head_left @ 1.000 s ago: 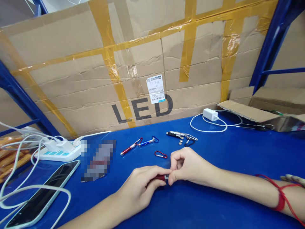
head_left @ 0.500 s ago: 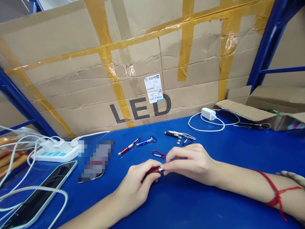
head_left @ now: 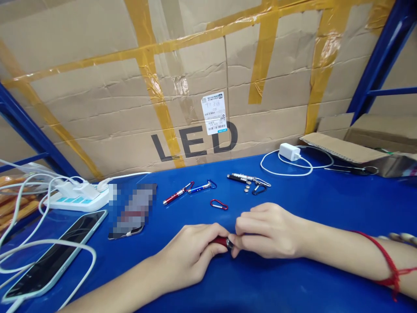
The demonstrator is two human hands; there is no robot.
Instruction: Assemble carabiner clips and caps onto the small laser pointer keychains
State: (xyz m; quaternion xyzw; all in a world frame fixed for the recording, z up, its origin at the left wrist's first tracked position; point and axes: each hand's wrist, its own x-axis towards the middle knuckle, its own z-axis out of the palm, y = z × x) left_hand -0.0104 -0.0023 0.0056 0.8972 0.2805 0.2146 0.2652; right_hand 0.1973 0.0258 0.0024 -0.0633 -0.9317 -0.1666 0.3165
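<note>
Low over the near middle of the blue bench (head_left: 293, 287), the red keychain penlight (head_left: 222, 241) lies with its long axis left to right, its body gripped in the closed left hand (head_left: 192, 256) and its right end pinched by the right hand (head_left: 269, 230).

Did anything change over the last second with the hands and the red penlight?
The right hand has sunk lower toward the table and now pinches closer on the tip of the red penlight. The left hand kept its grip on the barrel. Nothing was let go. The red carabiner, loose penlights and phone stayed put.
</note>
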